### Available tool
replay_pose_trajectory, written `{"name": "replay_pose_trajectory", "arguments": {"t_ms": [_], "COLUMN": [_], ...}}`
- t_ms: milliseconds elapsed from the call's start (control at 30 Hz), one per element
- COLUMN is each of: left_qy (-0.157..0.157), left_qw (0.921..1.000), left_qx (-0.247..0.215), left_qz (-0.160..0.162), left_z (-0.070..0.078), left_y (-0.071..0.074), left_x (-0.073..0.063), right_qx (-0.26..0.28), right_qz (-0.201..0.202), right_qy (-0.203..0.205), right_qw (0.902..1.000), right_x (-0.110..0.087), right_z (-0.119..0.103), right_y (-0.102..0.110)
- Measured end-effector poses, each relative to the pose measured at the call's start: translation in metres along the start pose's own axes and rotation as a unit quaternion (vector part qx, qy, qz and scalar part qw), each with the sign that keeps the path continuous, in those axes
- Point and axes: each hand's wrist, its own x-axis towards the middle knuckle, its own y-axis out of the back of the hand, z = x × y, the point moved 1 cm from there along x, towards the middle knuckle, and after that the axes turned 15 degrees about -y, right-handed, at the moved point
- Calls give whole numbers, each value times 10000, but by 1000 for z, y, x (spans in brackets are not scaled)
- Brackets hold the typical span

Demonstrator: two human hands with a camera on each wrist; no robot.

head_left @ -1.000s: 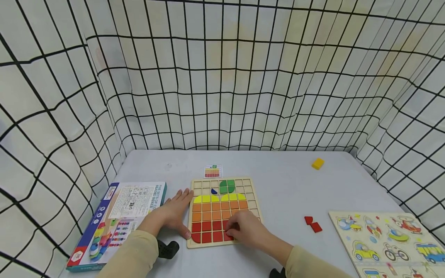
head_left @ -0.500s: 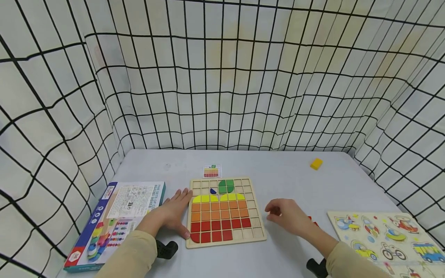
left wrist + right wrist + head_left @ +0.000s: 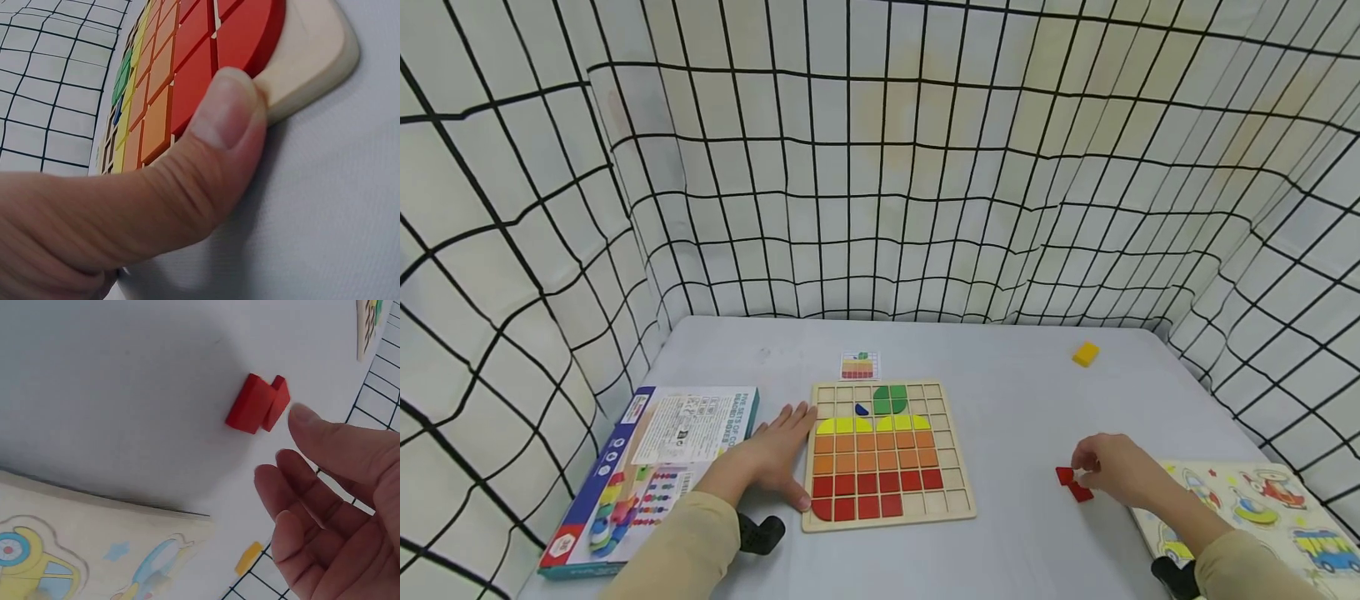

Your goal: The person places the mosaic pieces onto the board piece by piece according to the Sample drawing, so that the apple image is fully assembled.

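Observation:
A wooden grid board (image 3: 953, 481) lies mid-table, bearing rows of red, orange and yellow tiles, a green leaf shape and a small blue piece. Along its left edge rests my left hand (image 3: 778, 457), fingers spread; in the left wrist view the thumb (image 3: 228, 115) presses the side beside a rounded red corner tile (image 3: 250, 44). Two loose red tiles, one square (image 3: 251, 403) and one partly behind it (image 3: 279, 405), lie on the white table to the right. My right hand (image 3: 1112, 468) hovers right beside them, fingers loosely bent, thumb apart, nothing between them.
Behind the board lies a small pattern card (image 3: 859, 366). A toy box (image 3: 655, 479) is at the left, close to my left forearm. A wooden picture puzzle (image 3: 1262, 521) lies under my right forearm. Farther back right is a yellow block (image 3: 1086, 354). Black netting (image 3: 880, 196) surrounds the table.
My right hand has left a red tile in the board's bottom row and moved right to the loose red tiles. My left hand stays at the board's left edge.

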Motion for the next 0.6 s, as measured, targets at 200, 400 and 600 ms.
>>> {"name": "replay_pose_trajectory", "arguments": {"t_ms": [200,400,600], "left_qy": [41,12,7], "left_qw": [10000,10000,10000], "left_qx": [-20,-13,-13], "left_qz": [-27,-15,18], "left_z": [2,4,5], "left_y": [0,1,2], "left_x": [-1,-2,-3], "right_qx": [2,-102,-81], "right_qz": [-405,-468,-421], "right_qy": [-300,-393,-413], "right_qw": [9987,9981,9982], "right_x": [3,2,0], "right_z": [8,7,6], "right_y": [-5,-10,-11]}}
